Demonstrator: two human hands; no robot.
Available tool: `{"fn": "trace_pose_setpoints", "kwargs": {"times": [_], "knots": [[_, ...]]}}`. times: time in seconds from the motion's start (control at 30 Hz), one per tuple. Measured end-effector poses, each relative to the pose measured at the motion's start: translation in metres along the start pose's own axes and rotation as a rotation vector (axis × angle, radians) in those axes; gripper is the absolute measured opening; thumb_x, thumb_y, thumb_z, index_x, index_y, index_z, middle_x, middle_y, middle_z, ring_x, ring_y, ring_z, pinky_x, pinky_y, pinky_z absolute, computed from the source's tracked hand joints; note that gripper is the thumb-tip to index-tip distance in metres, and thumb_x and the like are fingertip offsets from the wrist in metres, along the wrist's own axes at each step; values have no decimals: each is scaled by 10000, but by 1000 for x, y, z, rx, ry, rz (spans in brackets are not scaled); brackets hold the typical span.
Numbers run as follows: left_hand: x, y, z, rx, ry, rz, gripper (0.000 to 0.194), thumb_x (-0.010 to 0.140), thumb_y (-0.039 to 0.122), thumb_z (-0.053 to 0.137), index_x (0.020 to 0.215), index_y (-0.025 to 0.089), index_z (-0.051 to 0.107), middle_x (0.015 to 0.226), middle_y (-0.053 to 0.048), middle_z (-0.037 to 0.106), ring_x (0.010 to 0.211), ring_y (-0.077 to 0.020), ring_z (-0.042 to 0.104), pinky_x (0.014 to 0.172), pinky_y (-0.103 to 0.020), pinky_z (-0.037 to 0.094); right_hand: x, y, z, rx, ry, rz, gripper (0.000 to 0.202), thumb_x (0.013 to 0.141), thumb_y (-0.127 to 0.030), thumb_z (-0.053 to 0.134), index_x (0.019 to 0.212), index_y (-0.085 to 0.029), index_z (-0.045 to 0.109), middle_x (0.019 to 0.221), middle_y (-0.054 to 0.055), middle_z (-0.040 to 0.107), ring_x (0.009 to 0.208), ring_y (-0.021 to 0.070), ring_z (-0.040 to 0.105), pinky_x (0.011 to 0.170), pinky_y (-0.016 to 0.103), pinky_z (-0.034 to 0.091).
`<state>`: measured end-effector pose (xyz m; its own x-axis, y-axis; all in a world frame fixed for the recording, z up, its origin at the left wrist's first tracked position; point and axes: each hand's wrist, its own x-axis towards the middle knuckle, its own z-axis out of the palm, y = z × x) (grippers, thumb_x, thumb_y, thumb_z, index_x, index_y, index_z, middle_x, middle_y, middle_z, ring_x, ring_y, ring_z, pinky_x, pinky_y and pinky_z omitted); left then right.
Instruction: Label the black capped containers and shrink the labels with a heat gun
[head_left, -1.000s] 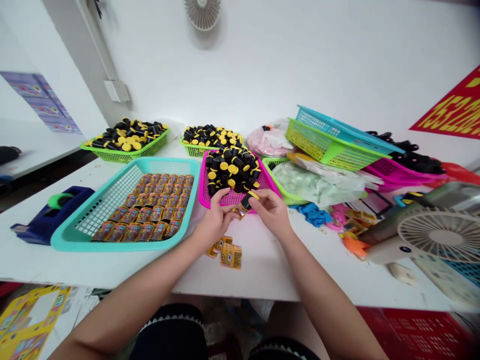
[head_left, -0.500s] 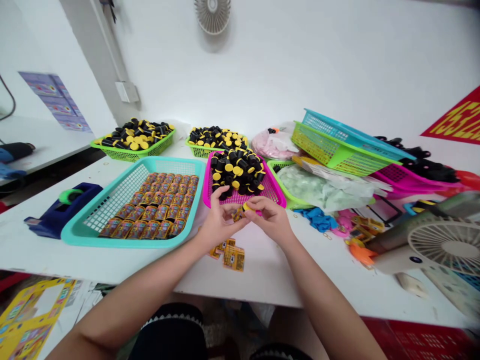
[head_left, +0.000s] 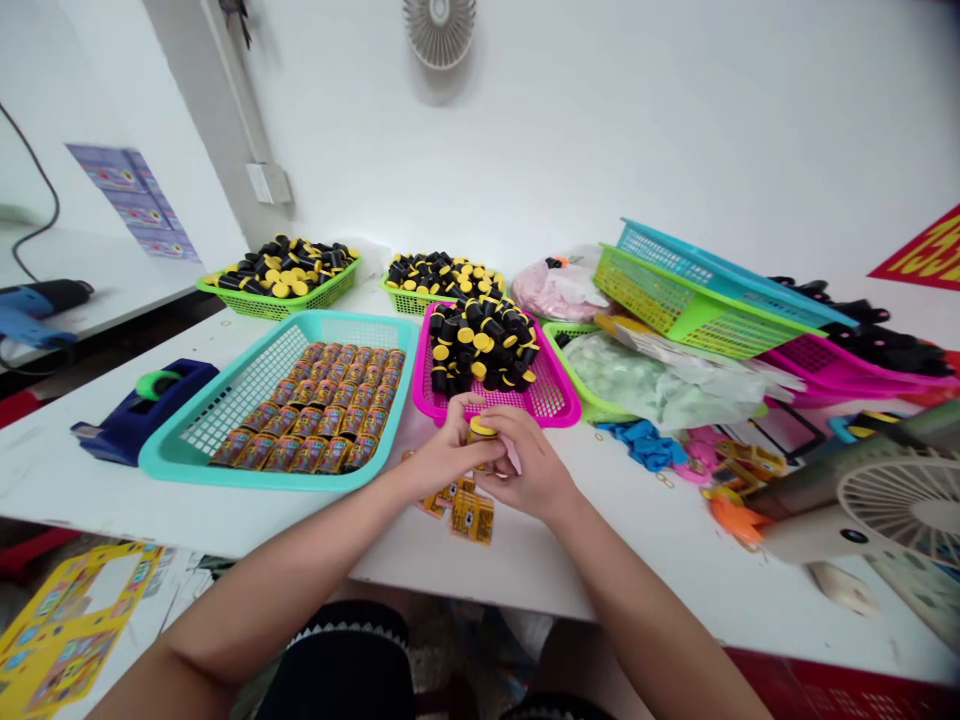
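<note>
A small black container with a yellow cap (head_left: 482,428) is held upright between my two hands, just in front of the pink basket. My left hand (head_left: 448,452) is closed round its left side, the fingers curled behind it. From the right, my right hand (head_left: 531,468) closes on it with fingers at the cap. A pale pink slip (head_left: 513,456), perhaps the back of a label, shows between the right fingers. Below the hands lie several yellow printed labels (head_left: 472,516) on the white table. Most of the container's body is hidden by my fingers.
The pink basket (head_left: 559,400) holds a heap of black containers with yellow caps. At left, a turquoise basket (head_left: 247,478) has rows of labelled containers, beside a blue tape dispenser (head_left: 146,415). Stacked baskets (head_left: 697,300) stand right, near a fan (head_left: 907,490).
The container has turned upright, cap on top, and sits slightly lower. My right hand has rolled over towards it, and the pale slip now shows. The view has shifted slightly left.
</note>
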<state>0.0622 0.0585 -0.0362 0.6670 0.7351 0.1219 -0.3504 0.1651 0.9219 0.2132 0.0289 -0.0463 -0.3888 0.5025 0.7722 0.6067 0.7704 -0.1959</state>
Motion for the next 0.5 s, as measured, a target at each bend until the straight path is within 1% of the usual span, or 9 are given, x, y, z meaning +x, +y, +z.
{"fn": "trace_pose_setpoints", "kwargs": {"times": [0.03,0.1,0.2,0.3,0.4,0.43,0.5], "knots": [[-1,1,0,33,2,-16,606,758,208,643,1175,241,204,680,69,625,621,-131,646,622,-257,506,0,-1,1,-15,-17,-23,581,777,-193,635,1313,-216,414,1162,126,578,1138,255,551,942,447,513],[-2,0,-2,125,59,6,683,730,138,612,1244,233,171,648,86,600,583,-127,630,582,-236,484,0,-3,3,-75,-41,-64,569,785,-172,610,1321,-199,420,1172,130,584,1156,266,541,979,480,485],[-1,-6,-5,230,150,136,738,689,70,576,1274,225,153,616,113,543,541,-106,589,527,-195,430,0,-4,5,-185,-53,-107,523,804,-136,556,1313,-197,451,1172,117,603,1172,269,535,1021,507,450],[2,-13,-6,287,198,294,683,672,41,559,1214,232,190,628,126,491,526,-69,526,525,-169,384,-1,-2,6,-266,-38,-167,476,831,-146,538,1301,-189,474,1141,106,627,1155,254,549,1030,498,452],[1,-14,-5,359,191,360,633,675,38,559,1165,230,206,669,108,488,548,-55,484,544,-166,366,-4,2,4,-296,-3,-232,465,847,-193,581,1302,-193,485,1128,92,640,1169,236,542,1051,483,446],[0,-12,-5,373,167,360,634,674,39,565,1161,229,206,690,97,496,560,-58,483,544,-167,364,-5,3,3,-297,3,-255,467,848,-207,600,1302,-198,491,1121,84,646,1171,229,541,1059,478,440],[-2,-8,-6,369,81,348,640,674,45,580,1159,229,204,719,81,503,567,-62,481,527,-166,355,-7,5,1,-286,4,-301,465,841,-223,634,1288,-199,508,1091,73,663,1155,215,551,1069,473,428]]}}
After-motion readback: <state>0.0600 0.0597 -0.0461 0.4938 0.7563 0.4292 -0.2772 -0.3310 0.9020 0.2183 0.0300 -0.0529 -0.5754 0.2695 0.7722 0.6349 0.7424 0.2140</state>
